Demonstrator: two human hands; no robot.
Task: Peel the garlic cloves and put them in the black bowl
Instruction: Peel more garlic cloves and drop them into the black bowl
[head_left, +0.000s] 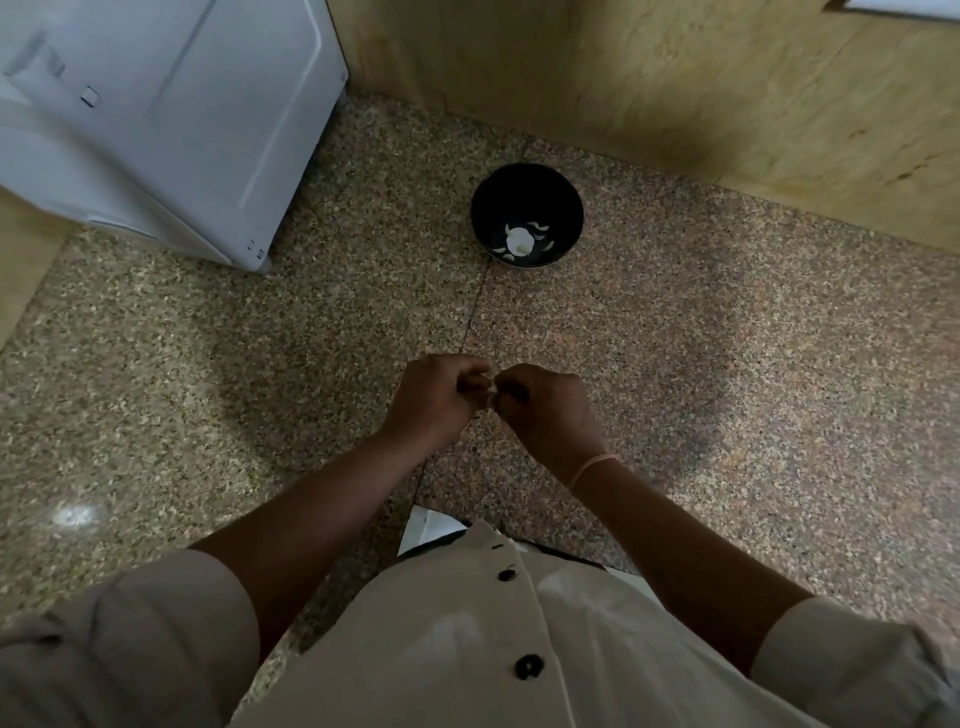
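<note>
Location of item: one garlic clove (491, 388) is held at centre frame, above the speckled stone worktop (675, 338) and below the black bowl (524, 192), well apart from it. The bowl stands upper centre and contains several pale pieces (519, 240). Whether these are peeled cloves, skin or both cannot be determined.

State of grips: the left grip (436, 400) and right grip (545, 410) meet fingertip to fingertip. Both are curled and pinch the clove from opposite sides. Only a small white sliver shows between them; the rest is covered.

Handling assessment: the clove is judged very light, firm under the fingers and not fragile. Its skin is likely thin, dry and prone to tearing into scraps. A bared clove may be slick or tacky, so a fingertip pinch across the body suits it, with the other grip's nails working the skin loose at an end. A drop onto the worktop is the main risk.

Orientation: the visible sliver runs roughly top to bottom in the frame, across the line joining the two grips. The true long axis and which way the tip points cannot be confirmed.

Other: a white appliance (156, 114) stands upper left.
</note>
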